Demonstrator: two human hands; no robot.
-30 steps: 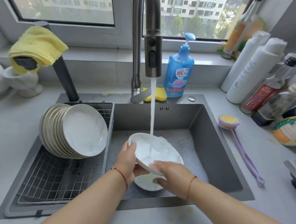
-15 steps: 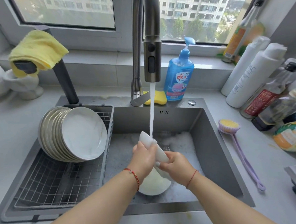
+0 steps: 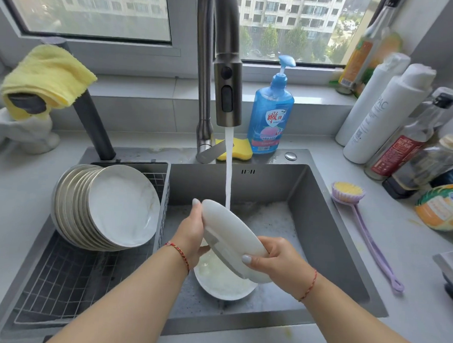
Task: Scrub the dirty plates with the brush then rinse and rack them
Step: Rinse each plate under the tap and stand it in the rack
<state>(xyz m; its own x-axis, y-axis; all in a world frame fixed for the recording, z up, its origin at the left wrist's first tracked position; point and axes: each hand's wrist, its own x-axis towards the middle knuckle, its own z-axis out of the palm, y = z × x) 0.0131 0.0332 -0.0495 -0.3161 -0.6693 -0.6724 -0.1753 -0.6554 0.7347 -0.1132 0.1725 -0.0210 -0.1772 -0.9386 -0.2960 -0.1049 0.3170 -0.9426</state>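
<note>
Head view: a round white glazed plate (image 3: 232,238) is held on edge over the grey steel sink (image 3: 320,217), its underside toward the camera and its long axis running from upper left down to lower right. The left hand (image 3: 189,235) grips the upper left rim with fingers curled behind it; the right hand (image 3: 275,259) clamps the lower right rim, thumb on the back. A smooth stream of water (image 3: 228,171) from the brushed-metal tap (image 3: 227,78) falls just behind the plate's top edge. Beneath it a second white plate (image 3: 221,285) lies flat in foamy water. In the wire rack (image 3: 67,281) on the left, a row of glossy white plates (image 3: 106,206) leans upright; about eight rims show. One lilac long-handled brush with yellow bristles (image 3: 351,195) lies on the matt grey counter (image 3: 413,262), head toward the window. One blue pump bottle (image 3: 272,115) stands beside one yellow sponge (image 3: 237,149)
</note>
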